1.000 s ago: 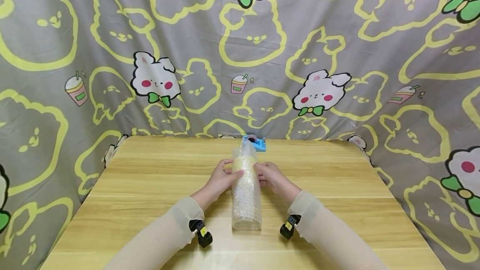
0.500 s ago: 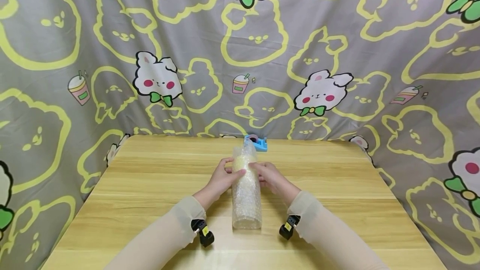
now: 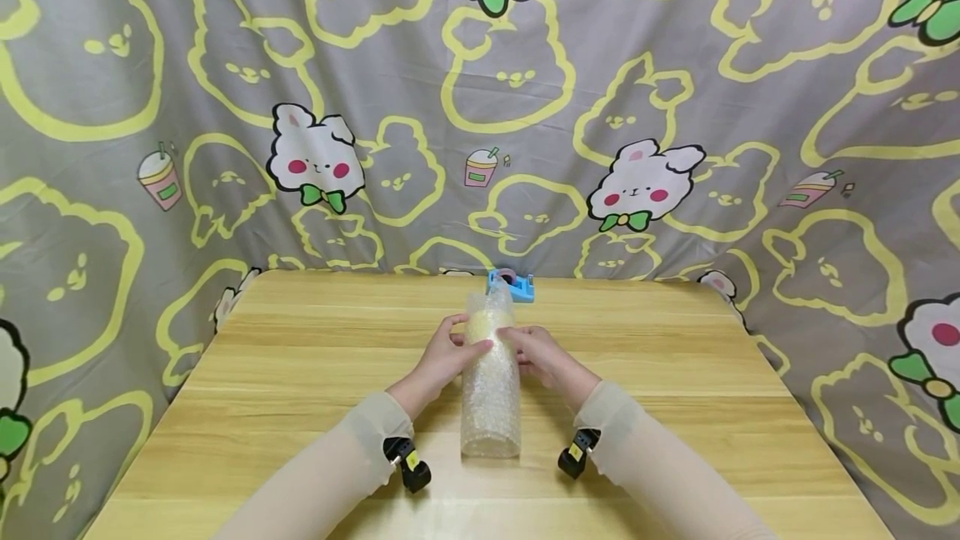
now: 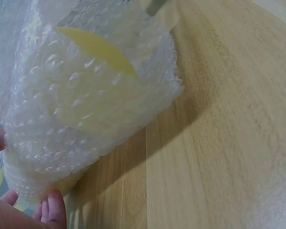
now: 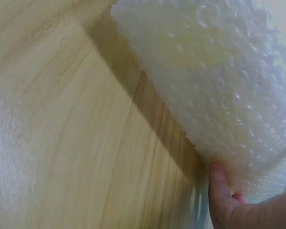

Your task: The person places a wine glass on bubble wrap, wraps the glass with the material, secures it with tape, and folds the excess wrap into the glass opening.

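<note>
A tube of clear bubble wrap (image 3: 491,407) lies lengthwise at the middle of the table, pointing away from me. Something yellow with a curved edge (image 4: 102,50) sits inside it, seen through the open near end in the left wrist view; its kind cannot be told. My left hand (image 3: 446,361) grips the tube's left side toward the far end, thumb on top. On the opposite side my right hand (image 3: 546,361) holds the wrap, its thumb also over the top. Fingers underneath are largely hidden by the tube.
A blue tape dispenser (image 3: 521,287) with a roll of tape stands at the table's far edge, just behind the tube. The wooden table (image 3: 300,340) reaches back to a grey patterned curtain (image 3: 420,65). Each wrist carries a black camera.
My right thumb has moved a little left onto the top of the tube, and the left thumb slightly right. The tube's near end has shifted slightly left. Both hands keep their hold.
</note>
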`<state>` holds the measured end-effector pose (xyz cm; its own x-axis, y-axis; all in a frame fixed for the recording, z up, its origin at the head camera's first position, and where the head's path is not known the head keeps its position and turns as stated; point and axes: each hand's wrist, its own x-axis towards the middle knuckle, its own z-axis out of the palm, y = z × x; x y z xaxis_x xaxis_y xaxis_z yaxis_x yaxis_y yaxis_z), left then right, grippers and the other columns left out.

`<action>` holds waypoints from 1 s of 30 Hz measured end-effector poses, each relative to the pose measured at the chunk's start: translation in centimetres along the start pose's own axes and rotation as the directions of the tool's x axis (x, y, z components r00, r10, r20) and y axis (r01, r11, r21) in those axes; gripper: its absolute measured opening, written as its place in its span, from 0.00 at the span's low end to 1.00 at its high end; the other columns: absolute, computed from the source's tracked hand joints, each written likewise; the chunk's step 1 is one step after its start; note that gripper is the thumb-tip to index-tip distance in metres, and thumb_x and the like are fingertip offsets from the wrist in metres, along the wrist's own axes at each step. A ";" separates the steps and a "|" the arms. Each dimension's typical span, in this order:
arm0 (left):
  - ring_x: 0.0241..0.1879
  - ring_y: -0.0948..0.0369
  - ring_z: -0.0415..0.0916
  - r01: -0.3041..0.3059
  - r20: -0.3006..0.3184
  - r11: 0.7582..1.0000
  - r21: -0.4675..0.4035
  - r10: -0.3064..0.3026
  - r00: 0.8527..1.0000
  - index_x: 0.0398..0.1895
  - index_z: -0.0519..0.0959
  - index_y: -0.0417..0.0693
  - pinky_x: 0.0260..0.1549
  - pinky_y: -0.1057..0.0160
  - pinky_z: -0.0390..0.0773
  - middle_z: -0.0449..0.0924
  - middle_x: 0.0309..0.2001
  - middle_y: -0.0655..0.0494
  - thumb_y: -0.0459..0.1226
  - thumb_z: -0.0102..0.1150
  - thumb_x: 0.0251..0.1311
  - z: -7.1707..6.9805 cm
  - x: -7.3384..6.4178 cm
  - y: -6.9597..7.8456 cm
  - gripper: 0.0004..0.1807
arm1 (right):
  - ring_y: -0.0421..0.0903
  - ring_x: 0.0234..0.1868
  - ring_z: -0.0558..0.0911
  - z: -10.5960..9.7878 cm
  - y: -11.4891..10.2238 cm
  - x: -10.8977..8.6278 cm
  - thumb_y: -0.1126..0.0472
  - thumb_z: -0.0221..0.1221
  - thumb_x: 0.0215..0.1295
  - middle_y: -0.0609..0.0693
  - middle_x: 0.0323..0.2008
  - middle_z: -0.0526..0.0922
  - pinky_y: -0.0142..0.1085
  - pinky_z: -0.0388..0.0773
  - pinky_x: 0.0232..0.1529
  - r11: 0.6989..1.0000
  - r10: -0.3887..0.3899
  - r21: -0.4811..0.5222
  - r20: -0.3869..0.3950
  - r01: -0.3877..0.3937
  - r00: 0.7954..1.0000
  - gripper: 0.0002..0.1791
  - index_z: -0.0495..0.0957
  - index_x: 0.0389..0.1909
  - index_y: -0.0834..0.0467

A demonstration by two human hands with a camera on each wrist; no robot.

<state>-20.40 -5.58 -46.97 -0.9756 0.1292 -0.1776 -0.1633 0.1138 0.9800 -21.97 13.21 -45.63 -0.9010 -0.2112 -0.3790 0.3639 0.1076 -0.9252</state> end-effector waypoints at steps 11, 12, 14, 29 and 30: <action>0.47 0.49 0.78 -0.005 -0.017 0.999 -0.033 0.005 1.000 0.72 0.61 0.45 0.42 0.55 0.82 0.72 0.55 0.37 0.41 0.72 0.59 0.1 -0.1 0.0 0.41 | 0.44 0.37 0.82 -0.1 0.1 0.3 0.53 0.56 0.71 0.56 0.40 0.82 0.36 0.82 0.40 1.000 0.007 0.006 0.007 -0.007 1.000 0.27 0.72 0.57 0.73; 0.47 0.48 0.78 -0.007 -0.021 1.000 -0.030 0.007 1.000 0.72 0.61 0.45 0.43 0.54 0.82 0.72 0.55 0.37 0.41 0.72 0.59 0.2 -0.1 0.0 0.41 | 0.44 0.36 0.83 -0.2 0.2 0.4 0.53 0.56 0.72 0.56 0.40 0.83 0.36 0.83 0.40 1.000 0.006 0.006 0.010 -0.006 1.000 0.27 0.72 0.58 0.73; 0.48 0.48 0.78 -0.009 -0.030 1.000 -0.027 0.008 1.000 0.72 0.60 0.45 0.44 0.53 0.82 0.71 0.56 0.37 0.40 0.72 0.59 0.4 -0.2 0.0 0.41 | 0.44 0.36 0.83 -0.3 0.3 0.4 0.54 0.55 0.72 0.56 0.39 0.84 0.37 0.83 0.41 1.000 0.003 0.003 0.017 -0.003 1.000 0.27 0.72 0.58 0.73; 0.49 0.47 0.78 0.032 -0.042 0.999 -0.022 -0.033 0.999 0.72 0.59 0.45 0.43 0.50 0.83 0.70 0.58 0.37 0.41 0.72 0.58 0.8 -0.1 0.0 0.43 | 0.53 0.39 0.79 -1.8 -2.5 0.0 0.54 0.57 0.71 0.63 0.45 0.78 0.49 0.82 0.45 0.923 -0.077 -0.383 -0.079 0.041 0.994 0.23 0.70 0.57 0.66; 0.49 0.47 0.78 0.035 -0.042 0.999 -0.023 -0.036 0.998 0.72 0.59 0.45 0.43 0.50 0.83 0.70 0.58 0.37 0.41 0.72 0.58 0.7 -0.1 0.0 0.43 | 0.54 0.39 0.80 -2.0 -2.9 0.1 0.55 0.56 0.72 0.64 0.46 0.78 0.50 0.81 0.45 0.897 -0.103 -0.438 -0.070 0.062 0.992 0.20 0.72 0.55 0.66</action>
<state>-20.23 -4.87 -47.02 -0.9744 0.0837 -0.2088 -0.2008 0.0951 0.9750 -23.61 14.84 -42.94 -0.9480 -0.1526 -0.2793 0.1669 0.5090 -0.8445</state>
